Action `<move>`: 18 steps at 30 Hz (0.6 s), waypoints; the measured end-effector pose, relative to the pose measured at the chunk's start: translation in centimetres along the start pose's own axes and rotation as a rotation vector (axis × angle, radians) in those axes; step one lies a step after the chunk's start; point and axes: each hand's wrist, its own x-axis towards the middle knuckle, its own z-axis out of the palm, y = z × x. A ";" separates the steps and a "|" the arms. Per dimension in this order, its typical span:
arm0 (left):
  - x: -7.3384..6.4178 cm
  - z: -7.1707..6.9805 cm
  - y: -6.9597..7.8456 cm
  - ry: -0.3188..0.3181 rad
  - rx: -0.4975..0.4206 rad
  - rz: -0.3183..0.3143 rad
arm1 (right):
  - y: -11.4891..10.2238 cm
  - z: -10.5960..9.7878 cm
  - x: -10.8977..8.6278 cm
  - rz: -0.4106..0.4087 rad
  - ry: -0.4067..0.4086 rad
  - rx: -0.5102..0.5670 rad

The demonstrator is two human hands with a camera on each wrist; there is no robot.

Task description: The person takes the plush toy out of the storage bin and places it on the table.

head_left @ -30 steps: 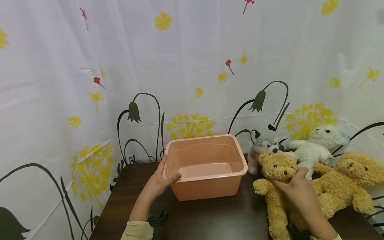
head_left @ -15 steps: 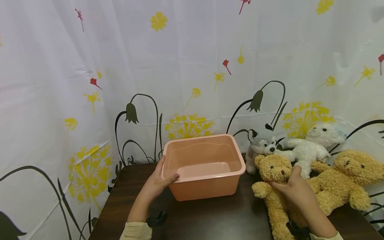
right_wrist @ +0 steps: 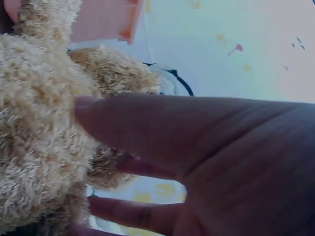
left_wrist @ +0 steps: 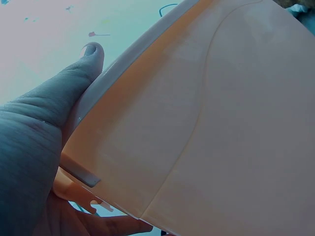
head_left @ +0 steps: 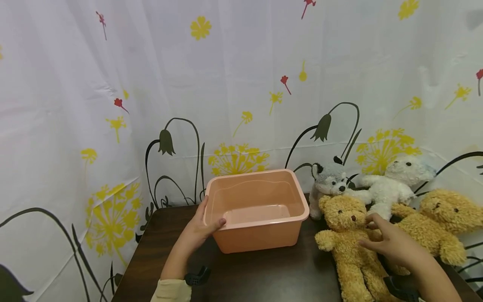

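My left hand grips the left rim of a peach plastic basin, thumb over the front edge. In the left wrist view the thumb lies along the outside of the rim, with fingers under the corner. The basin holds nothing visible. A golden teddy bear sits upright to the right of the basin, facing forward. Beside the bear's arm, my right hand has its thumb and fingers spread. In the right wrist view the thumb tip is right at the bear's fur.
Behind the bear sits a grey-and-white husky plush. A white plush and another golden teddy bear lean at the right. All are on a dark wooden table, against a flower-printed white curtain.
My right hand has let go of the teddy bear's neck and drawn back to the right. The bear stays upright, turned slightly. The left hand and basin have stayed in place.
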 end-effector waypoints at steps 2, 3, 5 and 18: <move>-0.1 -0.1 0.1 -0.001 0.003 0.000 | 0.2 -0.2 -0.2 -0.008 -0.033 0.010; -0.1 -0.2 0.1 -0.004 0.003 0.000 | 0.2 -0.1 -0.2 -0.012 -0.040 0.007; -0.2 -0.2 0.2 -0.001 0.002 0.007 | 0.2 -0.2 -0.1 -0.015 -0.042 -0.010; -0.4 0.1 0.3 0.060 0.044 0.000 | -1.2 -0.1 -1.8 -0.018 -0.008 0.010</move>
